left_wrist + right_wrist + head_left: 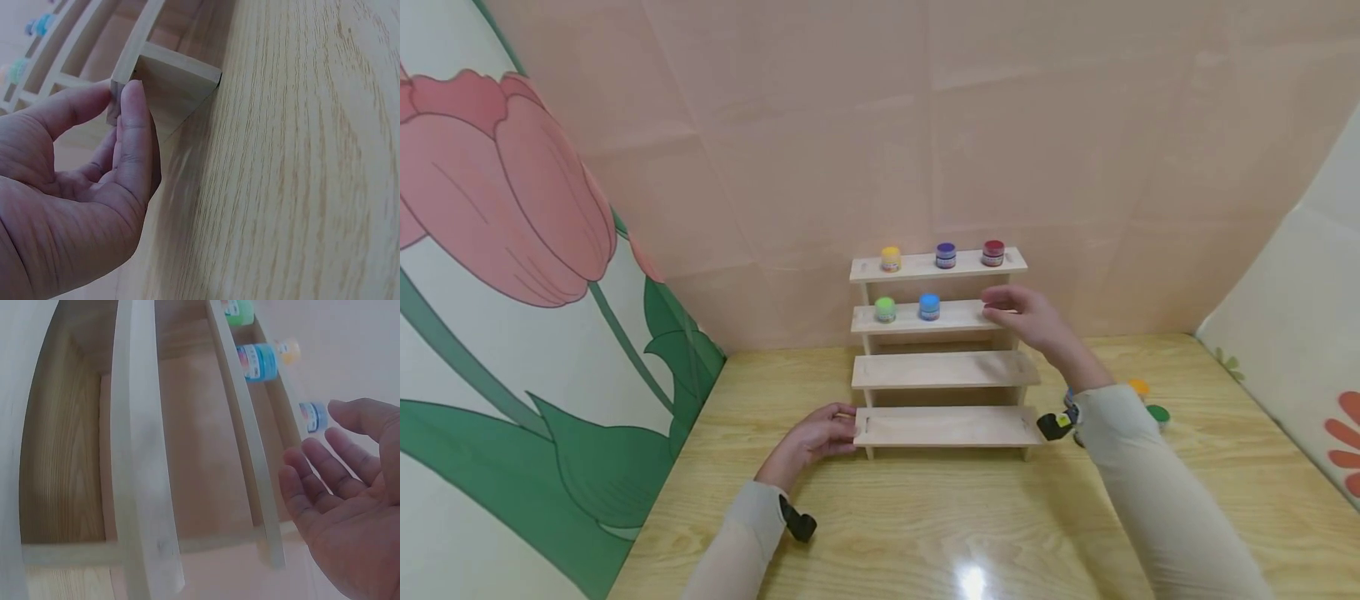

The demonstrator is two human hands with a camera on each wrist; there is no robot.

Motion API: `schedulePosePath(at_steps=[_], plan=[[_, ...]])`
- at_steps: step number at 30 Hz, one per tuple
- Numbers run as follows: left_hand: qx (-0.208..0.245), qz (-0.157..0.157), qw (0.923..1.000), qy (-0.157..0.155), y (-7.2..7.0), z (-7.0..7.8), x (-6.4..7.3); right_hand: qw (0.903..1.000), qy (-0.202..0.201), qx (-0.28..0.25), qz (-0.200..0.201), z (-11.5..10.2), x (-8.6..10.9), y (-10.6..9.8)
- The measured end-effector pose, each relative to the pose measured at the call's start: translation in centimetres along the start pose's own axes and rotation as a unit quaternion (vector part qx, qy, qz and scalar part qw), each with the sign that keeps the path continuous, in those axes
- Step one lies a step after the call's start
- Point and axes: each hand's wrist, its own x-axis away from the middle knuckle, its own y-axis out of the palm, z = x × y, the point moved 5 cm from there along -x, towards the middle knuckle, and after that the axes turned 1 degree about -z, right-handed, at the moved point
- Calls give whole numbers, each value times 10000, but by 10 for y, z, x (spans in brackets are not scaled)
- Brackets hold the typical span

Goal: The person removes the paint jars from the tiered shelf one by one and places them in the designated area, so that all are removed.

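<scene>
A stepped wooden shelf (pixel 946 427) stands on the table against the back wall. My left hand (pixel 822 432) pinches the left end of its lowest board between thumb and fingers, as the left wrist view shows. On the top tier sit yellow (pixel 891 259), purple (pixel 946 255) and dark red (pixel 993 253) jars. The second tier bears a light green jar (pixel 885 310) and a blue jar (pixel 929 307) toward its left. My right hand (pixel 1024 315) is over that tier's right end, fingers loosely bent, with nothing in it; the right wrist view shows its bare palm (pixel 356 531).
Beside the shelf on the right, partly hidden by my right sleeve (pixel 1142 467), lie several more jars, among them an orange one (pixel 1138 387) and a green one (pixel 1158 414). A tulip-printed panel (pixel 512 192) borders the table's left side; a white panel (pixel 1292 308) borders the right.
</scene>
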Motion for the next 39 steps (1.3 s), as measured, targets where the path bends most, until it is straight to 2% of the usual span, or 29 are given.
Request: schedulePosePath(at_steps=[8, 30, 39], plan=[[102, -174, 9998, 64, 2, 1, 1, 9998, 62, -116, -125, -5, -14, 14], [101, -80, 9999, 50, 2, 0, 0, 9990, 357, -161, -202, -9, -52, 48], [93, -85, 9999, 53, 1, 0, 0, 9990, 243, 45, -372, -17, -60, 61]])
